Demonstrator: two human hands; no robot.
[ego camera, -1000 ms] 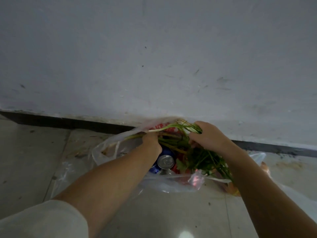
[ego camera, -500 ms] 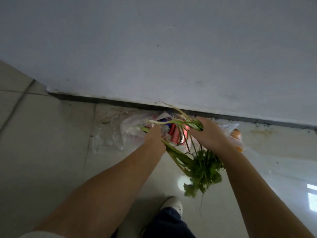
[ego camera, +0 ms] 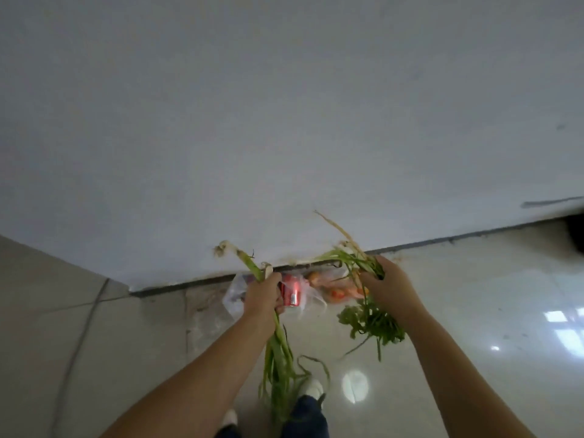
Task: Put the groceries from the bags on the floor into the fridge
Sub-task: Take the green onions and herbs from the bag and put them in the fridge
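Both hands have come up and apart since a second ago, when they were down in the bag with the greens bunched together; now each one has its own bunch lifted clear of it. Left hand is wrapped round the spring onions near the root end, so the pale roots stick up toward the wall and the long green leaves dangle down past the wrist. Right hand is clutching the coriander by its stems, roots and a few stray stalks poking up and left, leafy part hanging below the hand. The two bunches are apart, with a gap between the hands.

Between and beyond the hands, the clear plastic bag sits on the floor against the base of the wall. A red can shows inside it, just right of the left hand. Right beside that is a second thin bag with some orange stuff in it, carrots I think, though it's kinda blurry.

Floor is glossy pale tile with light reflections on the right. Wall is plain grey-white with a dark strip along the bottom. Down at the bottom edge you can see dark trousers and a white shoe under the dangling onion leaves.
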